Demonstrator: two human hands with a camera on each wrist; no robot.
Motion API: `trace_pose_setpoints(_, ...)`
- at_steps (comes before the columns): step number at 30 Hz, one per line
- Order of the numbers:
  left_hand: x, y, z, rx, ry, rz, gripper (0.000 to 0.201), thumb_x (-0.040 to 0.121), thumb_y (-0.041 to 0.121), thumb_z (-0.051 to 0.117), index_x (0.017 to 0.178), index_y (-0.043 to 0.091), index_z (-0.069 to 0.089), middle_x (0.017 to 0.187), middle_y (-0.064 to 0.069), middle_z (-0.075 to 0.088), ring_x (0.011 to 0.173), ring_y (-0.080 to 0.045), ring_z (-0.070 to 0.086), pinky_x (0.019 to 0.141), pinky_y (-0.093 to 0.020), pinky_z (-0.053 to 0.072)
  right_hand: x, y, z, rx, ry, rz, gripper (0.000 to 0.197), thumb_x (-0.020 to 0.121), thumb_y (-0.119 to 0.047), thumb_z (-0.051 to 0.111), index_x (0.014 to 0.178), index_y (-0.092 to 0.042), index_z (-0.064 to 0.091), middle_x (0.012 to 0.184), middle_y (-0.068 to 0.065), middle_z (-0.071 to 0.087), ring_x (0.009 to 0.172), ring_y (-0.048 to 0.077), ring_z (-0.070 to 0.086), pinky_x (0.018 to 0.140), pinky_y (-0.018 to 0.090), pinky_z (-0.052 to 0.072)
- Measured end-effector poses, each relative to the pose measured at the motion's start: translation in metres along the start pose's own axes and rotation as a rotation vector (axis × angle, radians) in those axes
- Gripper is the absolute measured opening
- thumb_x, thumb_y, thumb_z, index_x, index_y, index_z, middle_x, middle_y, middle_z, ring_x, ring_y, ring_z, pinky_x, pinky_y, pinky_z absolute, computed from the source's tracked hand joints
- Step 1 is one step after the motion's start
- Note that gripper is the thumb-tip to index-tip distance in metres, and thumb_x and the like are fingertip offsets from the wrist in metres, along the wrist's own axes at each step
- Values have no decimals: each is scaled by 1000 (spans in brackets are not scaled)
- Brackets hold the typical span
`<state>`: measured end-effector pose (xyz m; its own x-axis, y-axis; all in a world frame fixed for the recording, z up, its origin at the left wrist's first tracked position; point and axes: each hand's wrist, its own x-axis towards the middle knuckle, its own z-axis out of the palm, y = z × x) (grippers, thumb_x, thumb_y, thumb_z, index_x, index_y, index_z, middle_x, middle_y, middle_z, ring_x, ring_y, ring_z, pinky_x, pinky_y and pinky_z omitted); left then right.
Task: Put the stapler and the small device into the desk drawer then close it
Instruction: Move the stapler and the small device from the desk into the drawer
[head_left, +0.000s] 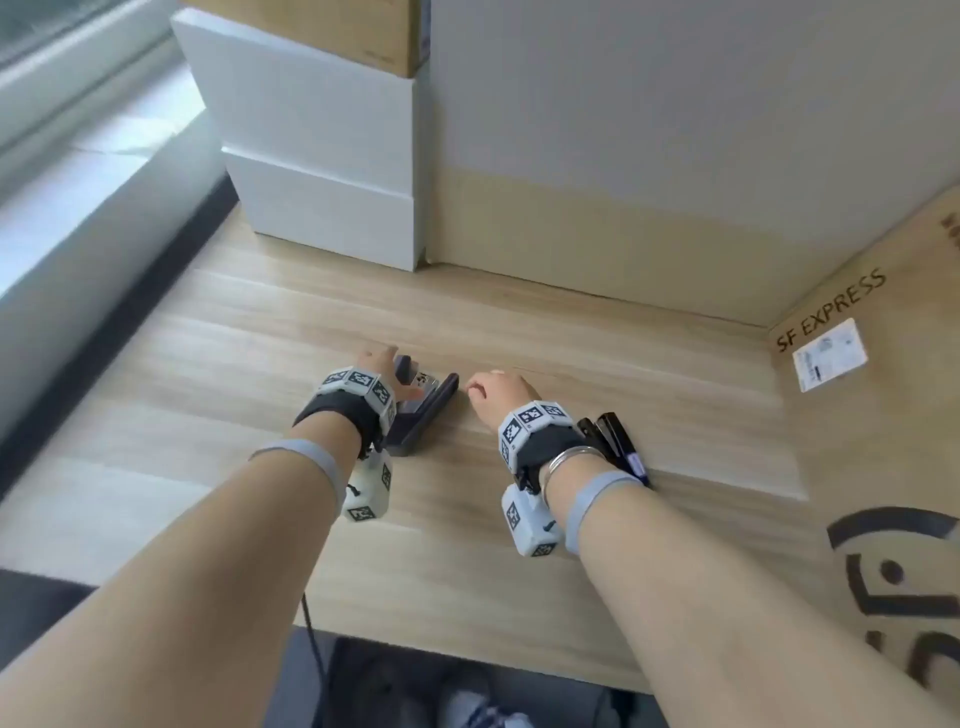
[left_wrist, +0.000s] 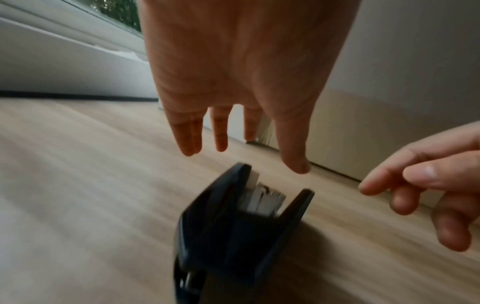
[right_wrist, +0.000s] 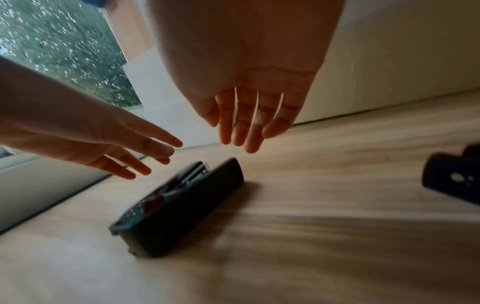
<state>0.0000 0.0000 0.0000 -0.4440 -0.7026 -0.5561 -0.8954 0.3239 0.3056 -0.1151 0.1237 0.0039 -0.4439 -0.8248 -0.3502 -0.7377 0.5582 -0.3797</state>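
A dark stapler (head_left: 422, 415) lies on its side on the wooden desk (head_left: 623, 374), its metal insides showing. My left hand (head_left: 395, 374) hovers right over the stapler (left_wrist: 241, 222) with straight fingers (left_wrist: 193, 139) and holds nothing. Just to the right of the stapler (right_wrist: 182, 207), my right hand (head_left: 483, 387) hangs above the desk, relaxed and empty. A small black device (head_left: 618, 447) lies beside my right wrist, and its end shows at the right edge (right_wrist: 451, 179) of the right wrist view. No drawer is in view.
White boxes (head_left: 322, 171) are stacked at the back left, with a cardboard box on top. A pale panel (head_left: 675, 130) closes the back. A large cardboard box (head_left: 883, 441) marked SF EXPRESS stands on the right. A window ledge (head_left: 78, 218) runs along the left.
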Motion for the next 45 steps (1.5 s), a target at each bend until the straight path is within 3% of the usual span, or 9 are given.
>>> trace_pose_setpoints(8, 19, 1, 30, -132, 26, -173, 62, 84, 47, 58, 125, 2, 47, 122, -19, 61, 110, -34, 60, 85, -38, 46, 10, 27, 26, -2, -56, 58, 33, 96, -19, 39, 120, -20, 62, 128, 8, 60, 115, 29, 57, 94, 33, 47)
trace_pose_setpoints(12, 30, 2, 30, -85, 37, -200, 54, 86, 42, 57, 115, -3, 57, 112, -21, 66, 84, -33, 57, 72, -35, 43, 14, 35, 32, 6, -80, 64, 33, 97, -18, 39, 120, -18, 62, 127, 8, 59, 114, 28, 57, 92, 34, 47)
trace_pose_setpoints(16, 35, 3, 32, -110, 78, -201, 46, 90, 34, 52, 119, -1, 49, 118, -24, 62, 104, -38, 61, 79, -40, 46, 15, 45, 36, -2, -120, 62, 34, 97, -18, 38, 124, -17, 59, 130, 8, 57, 120, 26, 54, 95, 34, 47)
trace_pose_setpoints(22, 30, 11, 34, -182, 114, -205, 40, 92, 20, 47, 124, -2, 41, 122, -26, 58, 111, -40, 58, 80, -42, 44, 12, 54, 38, -16, -138, 49, 33, 98, -17, 40, 125, -15, 58, 130, 9, 57, 116, 27, 56, 93, 33, 47)
trace_pose_setpoints(25, 24, 11, 36, -212, 145, -202, 38, 92, 21, 46, 123, -1, 38, 118, -27, 60, 107, -40, 59, 74, -42, 40, 11, 55, 37, -23, -150, 38, 33, 98, -18, 40, 126, -15, 57, 131, 8, 57, 118, 27, 56, 95, 34, 46)
trace_pose_setpoints(32, 5, 10, 36, -261, 162, -96, 50, 86, 27, 62, 120, -3, 41, 122, -27, 59, 110, -39, 59, 87, -45, 48, 5, 54, 36, -50, -162, 13, 33, 97, -17, 40, 125, -15, 58, 129, 8, 60, 117, 28, 56, 96, 35, 48)
trace_pose_setpoints(34, -1, 12, 35, -199, 137, -70, 56, 82, 32, 67, 121, -1, 47, 121, -22, 60, 108, -36, 59, 81, -38, 46, 2, 52, 35, -50, -169, 11, 34, 97, -17, 39, 126, -15, 58, 130, 9, 60, 118, 28, 56, 98, 36, 48)
trace_pose_setpoints(37, -10, 15, 40, -184, 133, -56, 40, 81, 38, 65, 102, 6, 52, 112, -18, 64, 91, -33, 58, 71, -32, 40, -3, 49, 35, -57, -176, 6, 35, 97, -16, 38, 127, -16, 57, 131, 9, 59, 117, 29, 57, 97, 36, 47)
trace_pose_setpoints(45, -43, -16, 31, -131, 149, -40, 42, 77, 31, 69, 105, 5, 51, 111, -19, 64, 85, -29, 55, 72, -32, 43, -16, 27, 39, -106, -180, -5, 35, 97, -15, 37, 126, -16, 57, 131, 10, 59, 117, 31, 57, 95, 35, 46)
